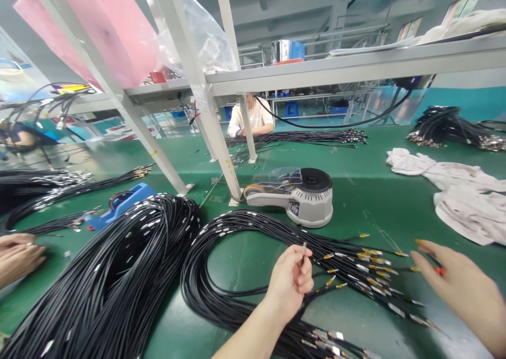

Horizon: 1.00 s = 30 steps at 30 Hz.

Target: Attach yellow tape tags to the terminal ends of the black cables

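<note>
My left hand [290, 280] is closed round the end of a black cable, and a small metal tip [304, 247] sticks up above the fingers. Under and beyond it lies a looped bundle of black cables [237, 222], many ends wearing yellow or white tags. To the right, my right hand [462, 288] hovers by those tagged ends [371, 267], thumb and forefinger close together. A small orange-red thing [440, 270] shows at its fingers; what it is I cannot make out.
A grey tape dispenser [312, 206] stands beyond the bundle. Leftward are a thicker cable bundle [130, 259], a blue tape holder [122, 206] and another person's hands [18, 259]. White gloves [466, 190] lie right. Shelf posts [213, 116] rise mid-table; a person [256, 119] sits opposite.
</note>
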Available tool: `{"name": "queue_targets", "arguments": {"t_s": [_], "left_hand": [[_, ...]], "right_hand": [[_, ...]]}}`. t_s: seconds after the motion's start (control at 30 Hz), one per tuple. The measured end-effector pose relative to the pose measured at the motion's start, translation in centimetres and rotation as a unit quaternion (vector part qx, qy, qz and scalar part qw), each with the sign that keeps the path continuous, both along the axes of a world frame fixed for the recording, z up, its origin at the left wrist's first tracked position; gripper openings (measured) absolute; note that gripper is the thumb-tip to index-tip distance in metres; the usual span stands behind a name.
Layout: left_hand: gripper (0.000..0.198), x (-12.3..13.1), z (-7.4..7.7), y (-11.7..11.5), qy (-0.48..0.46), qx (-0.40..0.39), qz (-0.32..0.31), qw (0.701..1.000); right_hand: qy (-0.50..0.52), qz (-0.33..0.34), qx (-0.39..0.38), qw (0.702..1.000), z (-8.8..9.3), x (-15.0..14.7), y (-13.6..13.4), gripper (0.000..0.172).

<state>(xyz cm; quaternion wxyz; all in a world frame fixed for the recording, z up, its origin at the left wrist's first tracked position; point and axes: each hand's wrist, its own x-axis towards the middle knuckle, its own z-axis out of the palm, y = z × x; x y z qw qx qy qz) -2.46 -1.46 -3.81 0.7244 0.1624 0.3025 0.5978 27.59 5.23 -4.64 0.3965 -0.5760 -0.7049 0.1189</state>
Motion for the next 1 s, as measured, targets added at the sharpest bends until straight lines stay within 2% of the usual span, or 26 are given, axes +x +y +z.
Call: {"name": "queue_targets", "arguments": {"t_s": [0.03, 0.07, 0.17, 0.23, 0.27, 0.33, 0.37, 0.47, 0.6, 0.7, 0.87, 1.0], "left_hand": [[0.009, 0.0, 0.1, -0.1, 0.004, 0.002, 0.003, 1.000], [0.010, 0.0, 0.3, -0.2, 0.008, 0.002, 0.008, 1.000], [0.014, 0.2, 0.7, -0.4, 0.025, 0.004, 0.018, 1.000], [0.014, 0.2, 0.8, -0.5, 0.038, 0.014, 0.018, 0.999], [0.014, 0.2, 0.8, -0.6, 0.046, 0.022, 0.017, 0.999], [0.013, 0.2, 0.7, -0.5, 0.067, 0.041, 0.017, 0.997], [0.013, 0.2, 0.7, -0.5, 0.079, 0.052, 0.018, 0.995], [0.014, 0.1, 0.7, -0.5, 0.115, 0.061, 0.027, 0.991], [0.012, -0.3, 1.2, -0.6, 0.198, 0.054, 0.075, 0.976], [0.010, -0.8, 1.5, -0.4, 0.269, 0.074, 0.084, 0.957], [0.005, -1.9, 1.5, 0.1, 0.386, 0.087, 0.058, 0.916], [0.003, -2.5, 1.6, 0.2, 0.427, 0.086, 0.027, 0.900]], "right_hand": [[-0.014, -0.011, -0.006, 1.000, 1.1, -2.0, -0.4, 0.020], [-0.010, 0.025, -0.030, 0.999, 2.1, -4.1, -0.8, 0.019], [0.035, 0.204, -0.125, 0.970, 4.0, -10.2, -2.2, 0.023], [0.058, 0.290, -0.159, 0.942, 4.2, -13.5, -2.6, 0.024], [0.086, 0.311, -0.164, 0.932, 4.0, -14.8, -2.7, 0.021], [0.168, 0.325, -0.160, 0.917, 3.7, -16.7, -2.4, 0.011], [0.209, 0.326, -0.159, 0.908, 3.5, -17.4, -2.2, 0.014], [0.275, 0.339, -0.177, 0.882, 3.7, -18.4, -1.8, 0.021], [0.274, 0.350, -0.199, 0.874, 4.2, -18.8, -1.8, 0.018], [0.258, 0.353, -0.189, 0.879, 4.2, -18.9, -1.9, 0.018], [0.198, 0.364, -0.150, 0.897, 4.0, -18.9, -1.8, 0.016], [0.159, 0.358, -0.128, 0.911, 4.0, -18.9, -2.1, 0.019]]}}
